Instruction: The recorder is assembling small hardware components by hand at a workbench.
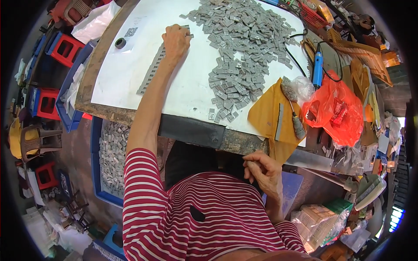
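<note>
My left hand (176, 42) reaches across the white sheet (126, 80) with its fingers bent down over the far end of a long row of small flat grey pieces (152, 71). A few grey pieces show beside its fingertips; the rest under the hand are hidden. To the right of the row lies a large loose heap of the same grey pieces (244, 43), which trails toward the near edge. My right hand (263, 172) is held near the table's front edge, its fingers curled and the thumb close against them. What it holds, if anything, is hidden.
A black ring-shaped roll (120, 43) sits on the sheet's left. On the right are a wire brush (289, 91) on brown paper (265, 106), a red plastic bag (337, 113) and a blue corded tool (318, 69). A blue bin (96, 148) of pieces stands below left.
</note>
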Demonstrator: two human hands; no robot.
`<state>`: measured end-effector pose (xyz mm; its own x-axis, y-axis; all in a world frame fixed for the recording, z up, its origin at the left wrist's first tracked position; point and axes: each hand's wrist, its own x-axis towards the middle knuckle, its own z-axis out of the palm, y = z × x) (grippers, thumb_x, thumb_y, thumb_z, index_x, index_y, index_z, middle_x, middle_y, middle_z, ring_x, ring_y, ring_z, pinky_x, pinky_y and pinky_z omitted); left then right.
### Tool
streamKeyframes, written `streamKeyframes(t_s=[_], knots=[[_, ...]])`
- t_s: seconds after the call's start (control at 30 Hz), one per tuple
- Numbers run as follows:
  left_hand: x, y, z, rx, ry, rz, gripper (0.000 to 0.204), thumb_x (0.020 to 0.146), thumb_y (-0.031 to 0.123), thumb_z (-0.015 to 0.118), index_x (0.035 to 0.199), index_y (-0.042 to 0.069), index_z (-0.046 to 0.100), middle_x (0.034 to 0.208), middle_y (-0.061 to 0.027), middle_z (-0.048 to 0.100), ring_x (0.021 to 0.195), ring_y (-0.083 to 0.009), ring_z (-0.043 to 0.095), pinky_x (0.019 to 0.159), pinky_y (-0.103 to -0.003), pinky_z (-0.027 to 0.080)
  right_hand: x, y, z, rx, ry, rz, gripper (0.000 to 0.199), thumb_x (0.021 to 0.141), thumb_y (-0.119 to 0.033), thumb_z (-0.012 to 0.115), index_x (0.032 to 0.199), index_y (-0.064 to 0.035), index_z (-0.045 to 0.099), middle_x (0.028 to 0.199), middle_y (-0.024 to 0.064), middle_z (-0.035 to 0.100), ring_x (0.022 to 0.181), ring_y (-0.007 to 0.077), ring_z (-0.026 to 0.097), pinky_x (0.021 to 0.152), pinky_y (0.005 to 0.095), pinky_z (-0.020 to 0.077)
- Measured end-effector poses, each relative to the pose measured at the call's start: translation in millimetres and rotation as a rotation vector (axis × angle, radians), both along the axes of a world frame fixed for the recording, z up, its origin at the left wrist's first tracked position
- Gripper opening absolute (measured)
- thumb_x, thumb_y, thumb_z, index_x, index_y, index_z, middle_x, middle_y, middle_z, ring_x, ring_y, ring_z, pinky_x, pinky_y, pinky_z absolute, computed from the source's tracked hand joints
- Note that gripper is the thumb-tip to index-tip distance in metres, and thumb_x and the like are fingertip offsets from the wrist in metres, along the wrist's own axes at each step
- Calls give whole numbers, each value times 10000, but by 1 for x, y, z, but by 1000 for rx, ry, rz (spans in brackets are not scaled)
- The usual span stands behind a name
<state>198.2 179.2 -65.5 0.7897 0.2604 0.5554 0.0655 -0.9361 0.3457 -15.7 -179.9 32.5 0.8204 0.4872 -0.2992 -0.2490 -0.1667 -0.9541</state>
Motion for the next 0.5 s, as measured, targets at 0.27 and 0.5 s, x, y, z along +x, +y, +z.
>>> streamKeyframes(t_s=[0.27, 0.5], knots=[[7, 9, 2, 55, -17, 42, 104, 672, 131, 634, 769, 107, 663, 871, -52, 563, 909, -257, 464, 762, -418, 355, 5, 5, 1, -35, -4, 86, 158, 830, 69, 478, 966, 57, 558, 818, 82, 537, 593, 83, 542, 484, 172, 417], [11, 11, 5, 84, -15, 96, 80, 683, 99, 594, 744, 101, 646, 841, -53, 565, 881, -249, 456, 761, -410, 323, 5, 7, -6, -12, 37, 65, 119, 815, 51, 522, 929, 50, 555, 764, 50, 518, 571, 62, 530, 478, 183, 400]])
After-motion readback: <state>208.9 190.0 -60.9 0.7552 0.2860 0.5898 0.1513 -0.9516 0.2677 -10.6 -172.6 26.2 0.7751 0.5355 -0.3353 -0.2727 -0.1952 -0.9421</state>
